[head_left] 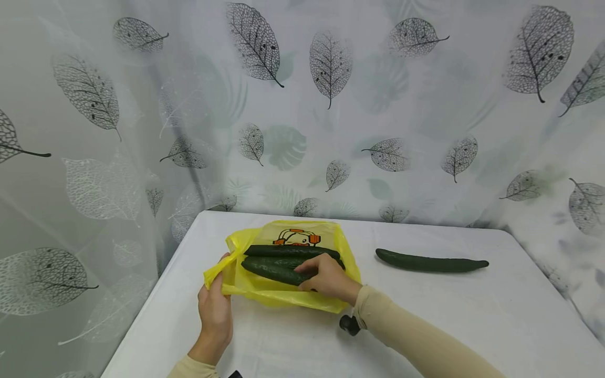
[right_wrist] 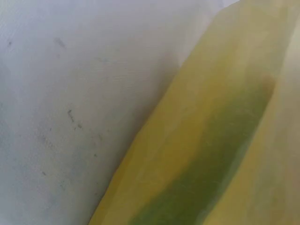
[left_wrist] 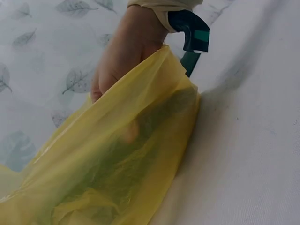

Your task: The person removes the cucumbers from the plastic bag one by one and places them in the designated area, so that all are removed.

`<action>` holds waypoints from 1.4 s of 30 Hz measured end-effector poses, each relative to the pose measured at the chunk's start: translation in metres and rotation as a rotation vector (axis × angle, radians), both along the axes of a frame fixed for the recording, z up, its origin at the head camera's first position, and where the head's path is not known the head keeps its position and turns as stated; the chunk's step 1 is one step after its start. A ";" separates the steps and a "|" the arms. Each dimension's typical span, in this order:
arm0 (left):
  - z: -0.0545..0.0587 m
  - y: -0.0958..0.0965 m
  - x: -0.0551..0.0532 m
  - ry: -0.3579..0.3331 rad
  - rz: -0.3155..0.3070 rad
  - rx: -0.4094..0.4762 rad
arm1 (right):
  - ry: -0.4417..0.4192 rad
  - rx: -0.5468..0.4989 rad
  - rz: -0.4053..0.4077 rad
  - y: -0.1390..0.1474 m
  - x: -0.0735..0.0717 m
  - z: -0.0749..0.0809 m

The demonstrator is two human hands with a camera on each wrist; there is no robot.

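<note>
A yellow plastic bag (head_left: pixel 302 300) lies on the table with its mouth spread open and cucumbers inside. My left hand (head_left: pixel 216 312) holds the bag's left edge, its fingers partly hidden by the plastic. Reaching in over the near edge, my right hand (head_left: pixel 328 278) grips the right part of the front cucumber (head_left: pixel 269 270). Behind that one, another cucumber (head_left: pixel 290 251) lies across the bag, with a further one partly visible between them. The left wrist view shows the right hand (left_wrist: pixel 124 54) behind the bag wall. Through the plastic, the right wrist view shows a blurred green shape (right_wrist: pixel 206 161).
One more cucumber (head_left: pixel 432 262) lies on the white table (head_left: pixel 425 304), right of the bag. A leaf-patterned curtain (head_left: pixel 359 121) hangs behind the table and along its sides. A dark wrist device (head_left: pixel 350 324) sits below the right wrist.
</note>
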State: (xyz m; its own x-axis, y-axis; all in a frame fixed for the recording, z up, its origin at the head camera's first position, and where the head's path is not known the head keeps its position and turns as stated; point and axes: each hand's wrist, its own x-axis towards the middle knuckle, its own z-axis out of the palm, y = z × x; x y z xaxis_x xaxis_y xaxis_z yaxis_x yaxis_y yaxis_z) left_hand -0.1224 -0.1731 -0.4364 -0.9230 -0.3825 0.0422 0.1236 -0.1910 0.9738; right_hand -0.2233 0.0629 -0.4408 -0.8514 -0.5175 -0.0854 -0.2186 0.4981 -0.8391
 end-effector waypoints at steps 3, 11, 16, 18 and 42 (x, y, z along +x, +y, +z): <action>0.001 0.000 0.000 0.011 0.010 0.006 | -0.007 -0.044 -0.001 0.003 0.001 0.003; 0.002 0.001 0.000 0.031 0.019 0.011 | 0.040 -0.115 0.019 0.015 0.003 0.010; 0.003 0.001 0.000 0.033 0.027 0.021 | 0.034 -0.176 0.070 0.018 0.005 0.014; 0.003 0.002 0.000 0.026 0.029 0.022 | 0.017 -0.201 0.082 0.019 0.005 0.017; 0.001 0.004 0.002 -0.020 0.040 0.019 | -0.073 -0.538 0.154 0.020 0.015 0.052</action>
